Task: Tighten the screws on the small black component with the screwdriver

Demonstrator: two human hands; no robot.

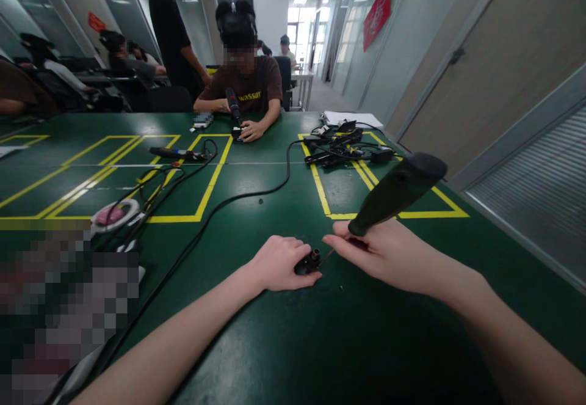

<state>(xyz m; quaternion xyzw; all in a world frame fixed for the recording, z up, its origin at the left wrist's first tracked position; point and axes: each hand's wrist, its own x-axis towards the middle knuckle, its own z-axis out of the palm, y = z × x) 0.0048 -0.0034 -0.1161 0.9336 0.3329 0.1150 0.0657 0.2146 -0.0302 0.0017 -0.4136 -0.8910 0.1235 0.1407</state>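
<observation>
At lower centre of the frame, the left hand (280,263) pins a small black part (309,262) on the green counter (284,332), grip closed around it, while the right hand (384,252) clamps an electric screwdriver (397,192) (tip at the part).

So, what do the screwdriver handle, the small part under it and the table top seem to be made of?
The screwdriver in the right hand: handle looks like dark matte plastic or rubber, no shine. The small part held by the left hand: black, probably plastic with a metal-looking end; too small to tell. The table: green, smooth, slightly glossy mat, reflecting ceiling light.
</observation>
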